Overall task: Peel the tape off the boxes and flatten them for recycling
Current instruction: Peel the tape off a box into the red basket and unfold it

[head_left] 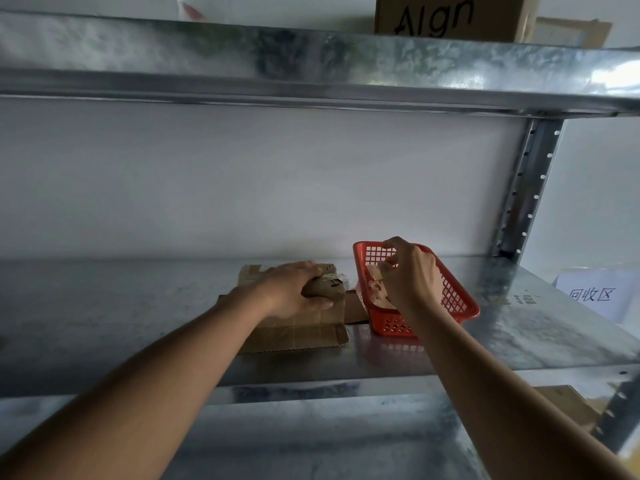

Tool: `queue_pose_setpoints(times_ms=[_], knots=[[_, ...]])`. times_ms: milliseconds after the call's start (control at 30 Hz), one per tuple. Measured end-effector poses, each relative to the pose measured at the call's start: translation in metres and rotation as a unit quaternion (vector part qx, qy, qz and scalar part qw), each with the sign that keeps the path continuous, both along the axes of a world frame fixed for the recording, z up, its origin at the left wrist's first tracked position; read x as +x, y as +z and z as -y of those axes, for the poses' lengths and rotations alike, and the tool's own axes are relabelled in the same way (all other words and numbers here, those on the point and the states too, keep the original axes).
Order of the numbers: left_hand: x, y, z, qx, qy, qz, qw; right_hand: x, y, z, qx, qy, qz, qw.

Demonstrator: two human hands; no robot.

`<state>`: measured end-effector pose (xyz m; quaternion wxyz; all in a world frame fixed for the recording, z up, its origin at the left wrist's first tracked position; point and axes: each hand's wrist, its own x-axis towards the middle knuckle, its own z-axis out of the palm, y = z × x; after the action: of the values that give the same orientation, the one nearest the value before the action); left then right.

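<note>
The left hand (294, 289) is gripping a crumpled brown wad (325, 287), its nature hard to make out, over the flattened cardboard box (294, 332) lying on the metal shelf (104, 306); just beside it the red basket (457, 299) is sitting, pale tape scraps (375, 289) inside half hidden; the right hand (410, 275) is hovering over it, fingertips pinched, though on what I cannot tell; a paper sign (592, 294) is cut off at the right edge.
</note>
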<state>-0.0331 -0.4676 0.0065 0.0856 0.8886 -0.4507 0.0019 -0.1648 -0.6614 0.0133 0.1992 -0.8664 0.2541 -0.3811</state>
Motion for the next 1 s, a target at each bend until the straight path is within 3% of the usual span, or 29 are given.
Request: queue_pose_setpoints(times_ms=[133, 333, 533, 1000], knots=[[0.001, 0.000, -0.001, 0.001, -0.001, 0.007, 1.000, -0.003, 0.002, 0.000, -0.001, 0.023, -0.015, 1.000], [0.000, -0.001, -0.001, 0.005, -0.004, 0.019, 1.000, -0.007, 0.008, 0.003, -0.009, 0.123, -0.117, 0.985], [0.000, -0.003, -0.002, 0.007, -0.007, 0.019, 1.000, -0.011, 0.012, 0.008, 0.002, 0.100, -0.209, 0.973], [-0.003, -0.003, -0.002, 0.016, -0.003, 0.029, 0.999, -0.026, 0.012, 0.008, 0.037, 0.139, -0.144, 0.979]])
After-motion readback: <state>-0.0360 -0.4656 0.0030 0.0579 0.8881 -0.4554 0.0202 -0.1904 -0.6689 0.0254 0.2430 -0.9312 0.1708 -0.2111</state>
